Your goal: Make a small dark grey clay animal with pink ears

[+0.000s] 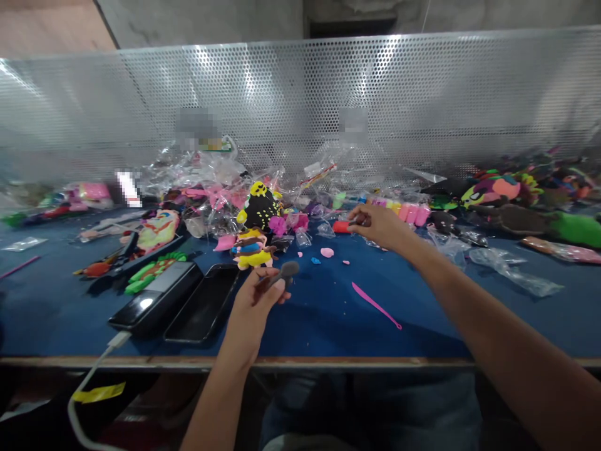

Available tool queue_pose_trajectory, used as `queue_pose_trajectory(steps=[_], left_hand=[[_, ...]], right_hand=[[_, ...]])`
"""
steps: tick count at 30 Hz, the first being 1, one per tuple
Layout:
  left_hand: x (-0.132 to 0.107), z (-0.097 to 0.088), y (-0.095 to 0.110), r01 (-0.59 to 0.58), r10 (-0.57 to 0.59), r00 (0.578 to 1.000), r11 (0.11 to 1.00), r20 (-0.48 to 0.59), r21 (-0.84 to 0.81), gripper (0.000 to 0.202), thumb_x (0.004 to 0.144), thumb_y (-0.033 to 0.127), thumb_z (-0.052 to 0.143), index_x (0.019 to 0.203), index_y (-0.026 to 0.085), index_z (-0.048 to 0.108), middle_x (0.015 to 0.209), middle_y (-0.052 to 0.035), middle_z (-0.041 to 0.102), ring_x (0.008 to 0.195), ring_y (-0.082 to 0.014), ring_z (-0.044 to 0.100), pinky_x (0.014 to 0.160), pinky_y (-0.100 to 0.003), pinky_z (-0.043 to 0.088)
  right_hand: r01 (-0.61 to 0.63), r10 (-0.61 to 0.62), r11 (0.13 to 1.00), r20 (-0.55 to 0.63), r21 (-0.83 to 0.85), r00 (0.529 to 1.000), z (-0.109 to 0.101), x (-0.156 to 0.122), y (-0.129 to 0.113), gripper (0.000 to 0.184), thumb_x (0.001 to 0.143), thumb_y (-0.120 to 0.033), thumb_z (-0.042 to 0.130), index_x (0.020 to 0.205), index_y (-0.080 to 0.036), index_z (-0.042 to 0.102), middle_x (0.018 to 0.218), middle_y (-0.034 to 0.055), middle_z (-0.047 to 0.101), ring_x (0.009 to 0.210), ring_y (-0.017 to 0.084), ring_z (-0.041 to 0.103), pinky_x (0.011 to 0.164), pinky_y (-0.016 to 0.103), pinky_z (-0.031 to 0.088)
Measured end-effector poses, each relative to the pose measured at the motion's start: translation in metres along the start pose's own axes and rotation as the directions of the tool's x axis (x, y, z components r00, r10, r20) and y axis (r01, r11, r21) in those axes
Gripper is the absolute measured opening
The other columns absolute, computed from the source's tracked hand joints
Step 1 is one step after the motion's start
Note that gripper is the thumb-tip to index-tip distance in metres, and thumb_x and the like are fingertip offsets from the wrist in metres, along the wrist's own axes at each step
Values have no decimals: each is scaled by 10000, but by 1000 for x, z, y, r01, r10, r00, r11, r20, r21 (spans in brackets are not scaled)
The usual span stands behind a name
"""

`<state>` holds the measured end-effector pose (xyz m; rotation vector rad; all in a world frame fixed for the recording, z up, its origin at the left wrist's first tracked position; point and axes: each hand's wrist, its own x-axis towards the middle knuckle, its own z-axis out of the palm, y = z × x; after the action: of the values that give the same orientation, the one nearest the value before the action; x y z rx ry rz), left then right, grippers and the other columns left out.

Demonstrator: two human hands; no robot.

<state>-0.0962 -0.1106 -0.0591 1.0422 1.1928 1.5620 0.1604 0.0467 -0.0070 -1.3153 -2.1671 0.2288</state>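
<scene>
Left grip pinched grey lump above table, nearer front edge; right grip held dark bit, farther back; lump judged light, soft, easily dented, best pinched lightly underneath

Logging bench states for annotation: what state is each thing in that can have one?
Left hand: gripping grey lump
Grey lump: held, off table
Right hand: pinching dark bit
Dark bit: held
Phone: flat, screen dark
Black device: cable at near end
Pink tool: flat, unheld
Clear bag: crumpled
</scene>
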Motion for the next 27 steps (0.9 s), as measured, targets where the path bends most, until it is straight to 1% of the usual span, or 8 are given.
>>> queue_pose_trajectory(steps=[3,7,9,12,15,20,24,27], left_hand=[[-2,1,1,57,-57,997,998,50,-17,379,745,344,790,1070,189,674,969,-46,720,744,-132,656,732,-270,519],[-3,2,5,160,-131,974,975,183,-153,321,786,359,749,1041,165,724,969,-74,720,723,-136,634,697,-272,512],[-3,4,6,197,-152,964,959,216,-205,311,793,397,731,972,143,739,905,-81,715,690,-145,623,669,-278,508],[-3,6,5,211,-161,959,955,235,-208,319,793,420,721,939,136,735,864,-84,707,677,-158,616,665,-292,510],[-3,8,2,162,-122,970,970,211,-183,282,779,402,736,911,153,723,855,-67,697,697,-158,613,672,-288,509],[-6,7,-7,16,-10,991,999,132,-46,301,780,372,746,1021,195,707,906,-28,679,758,-136,610,735,-261,502],[-7,6,-11,-72,51,987,988,153,137,302,764,337,760,1026,212,677,933,-9,679,863,-143,621,813,-250,492],[-7,7,-9,-107,54,978,959,201,262,292,779,333,723,1034,205,656,969,-24,691,915,-172,639,853,-286,494]], right_hand=[[80,-65,985,97,-156,993,13,15,2,195,904,-297,599,1001,-175,717,984,91,740,886,214,663,762,301,445],[25,47,938,197,-344,979,28,9,13,354,981,-392,455,935,-169,727,919,108,747,850,230,670,684,301,414],[10,74,927,208,-376,975,33,4,17,324,979,-358,449,995,-181,719,974,110,746,889,239,671,685,301,411],[14,85,925,245,-379,966,39,2,20,218,917,-255,551,1060,-215,710,1087,82,736,958,234,666,709,286,417],[2,109,927,273,-375,956,42,2,23,172,868,-242,630,1012,-213,721,1069,70,740,958,234,667,701,277,420],[-33,134,937,272,-348,953,43,0,29,244,889,-408,628,932,-187,720,931,79,749,845,225,678,659,277,422],[-10,96,951,265,-309,959,43,-3,31,209,918,-344,587,967,-195,725,994,75,747,897,216,677,711,273,436],[14,65,958,265,-285,962,43,-3,32,168,893,-296,615,973,-216,739,1026,62,746,941,217,676,745,270,447]])
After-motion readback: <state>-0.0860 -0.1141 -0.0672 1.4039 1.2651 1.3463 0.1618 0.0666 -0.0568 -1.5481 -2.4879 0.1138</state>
